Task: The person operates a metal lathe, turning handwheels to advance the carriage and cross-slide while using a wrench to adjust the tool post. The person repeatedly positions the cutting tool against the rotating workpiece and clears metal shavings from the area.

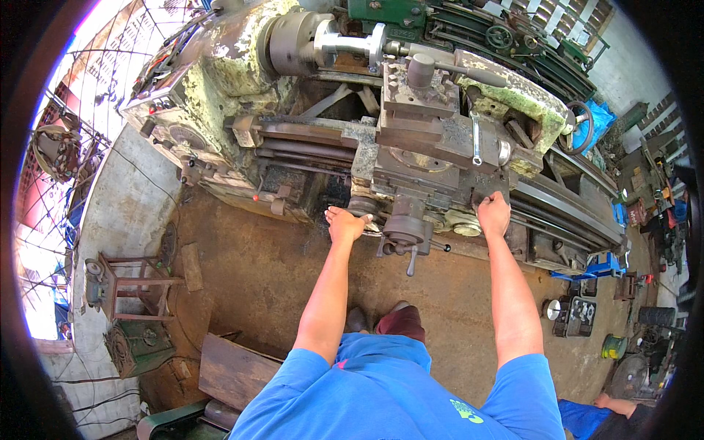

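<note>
A worn lathe with flaking pale-green paint fills the upper middle. My left hand [346, 224] lies against the handwheel [374, 233] at the front of the carriage, fingers stretched out and thumb toward the wheel. Closed, my right hand [494, 214] is at the right front of the carriage; what its fingers hold is hidden. Between my hands sits the cross-slide handle [411, 257]. A shiny flanged metal workpiece [352, 42] spans from the chuck [292, 44] to the tailstock [506, 92]. The tool post [421, 73] stands near it, and a wrench [477, 139] lies on the slide.
Left on the floor are a wooden stool [139, 282] and a green metal box [139, 346]. A wooden board [235, 370] lies near my left side. Black trays [581, 315] sit at right. Another person's arm [616, 405] shows at lower right. A green machine [385, 11] stands behind.
</note>
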The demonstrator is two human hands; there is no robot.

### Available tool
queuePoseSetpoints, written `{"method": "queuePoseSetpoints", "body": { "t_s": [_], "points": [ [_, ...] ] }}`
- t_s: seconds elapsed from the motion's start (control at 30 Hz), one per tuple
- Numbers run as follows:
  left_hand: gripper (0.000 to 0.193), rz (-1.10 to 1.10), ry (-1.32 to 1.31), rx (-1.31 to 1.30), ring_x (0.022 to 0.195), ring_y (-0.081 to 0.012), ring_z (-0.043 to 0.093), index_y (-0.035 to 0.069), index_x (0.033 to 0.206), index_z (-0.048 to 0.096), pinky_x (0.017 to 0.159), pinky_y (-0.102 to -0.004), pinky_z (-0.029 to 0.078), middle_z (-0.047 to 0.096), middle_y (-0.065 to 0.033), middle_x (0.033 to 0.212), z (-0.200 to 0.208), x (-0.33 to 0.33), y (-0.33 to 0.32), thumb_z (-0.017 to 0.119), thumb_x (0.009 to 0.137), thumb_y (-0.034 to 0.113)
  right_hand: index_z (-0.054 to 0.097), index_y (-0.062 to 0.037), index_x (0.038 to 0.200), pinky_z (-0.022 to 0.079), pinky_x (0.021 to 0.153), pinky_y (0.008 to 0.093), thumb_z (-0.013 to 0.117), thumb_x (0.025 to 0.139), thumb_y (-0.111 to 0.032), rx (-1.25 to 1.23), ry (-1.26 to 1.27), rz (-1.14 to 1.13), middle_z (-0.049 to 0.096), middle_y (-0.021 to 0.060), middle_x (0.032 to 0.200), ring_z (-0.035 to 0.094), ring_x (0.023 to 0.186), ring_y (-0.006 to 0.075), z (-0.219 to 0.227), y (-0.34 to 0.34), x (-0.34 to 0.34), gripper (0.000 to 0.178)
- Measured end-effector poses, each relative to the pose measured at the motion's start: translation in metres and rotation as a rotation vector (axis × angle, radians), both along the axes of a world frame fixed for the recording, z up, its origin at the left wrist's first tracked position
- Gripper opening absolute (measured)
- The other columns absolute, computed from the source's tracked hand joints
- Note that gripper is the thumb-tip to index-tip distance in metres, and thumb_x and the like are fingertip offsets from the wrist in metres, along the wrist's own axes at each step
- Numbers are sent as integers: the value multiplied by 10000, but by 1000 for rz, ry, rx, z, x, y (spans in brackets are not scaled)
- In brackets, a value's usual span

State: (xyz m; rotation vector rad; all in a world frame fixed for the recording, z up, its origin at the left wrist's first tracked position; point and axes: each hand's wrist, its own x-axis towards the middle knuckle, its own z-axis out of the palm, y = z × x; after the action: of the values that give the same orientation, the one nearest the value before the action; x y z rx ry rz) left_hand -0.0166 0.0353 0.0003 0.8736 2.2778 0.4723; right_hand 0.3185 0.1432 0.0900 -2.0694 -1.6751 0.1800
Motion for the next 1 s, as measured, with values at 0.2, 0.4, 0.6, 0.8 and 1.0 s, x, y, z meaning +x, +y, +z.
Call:
{"method": "queuePoseSetpoints", "body": {
  "t_s": [0.2,0.4,0.6,0.8,1.0],
  "points": [
    [1308,4,-22,-2,1474,-382,143,-167,1455,29,1182,-402,232,94,-333,1556,-3,-2,0,804,697,563,626,-59,931,511,749,517,592,865,-210,-5,9,2,678,261,866,653,859,455,-1,0,1,168],
    [1301,7,-45,-24,1478,-372,135,-147,1467,12,1183,-413,234,84,-309,1569,-2,-5,1,799,708,558,626,-61,931,511,751,513,591,869,-207,-18,8,-9,682,252,872,654,865,452,0,0,0,161],
    [1296,7,-75,-14,1483,-363,114,-148,1467,5,1187,-405,226,69,-310,1570,0,-7,1,795,715,553,628,-62,934,513,751,511,589,871,-208,7,-12,7,682,250,862,655,858,450,-1,1,0,163],
    [1297,-13,-86,-41,1485,-368,98,-155,1463,-1,1196,-394,201,61,-316,1568,-2,-9,0,786,720,559,628,-53,916,517,748,509,585,867,-196,15,0,4,682,250,853,659,853,446,-2,-1,0,157],
    [1313,-21,-87,-46,1485,-372,87,-169,1454,-9,1206,-392,163,55,-328,1562,-4,-12,3,787,714,568,628,-43,903,519,742,506,596,866,-193,21,17,10,680,253,849,659,857,445,2,0,0,158]
  ]
}}
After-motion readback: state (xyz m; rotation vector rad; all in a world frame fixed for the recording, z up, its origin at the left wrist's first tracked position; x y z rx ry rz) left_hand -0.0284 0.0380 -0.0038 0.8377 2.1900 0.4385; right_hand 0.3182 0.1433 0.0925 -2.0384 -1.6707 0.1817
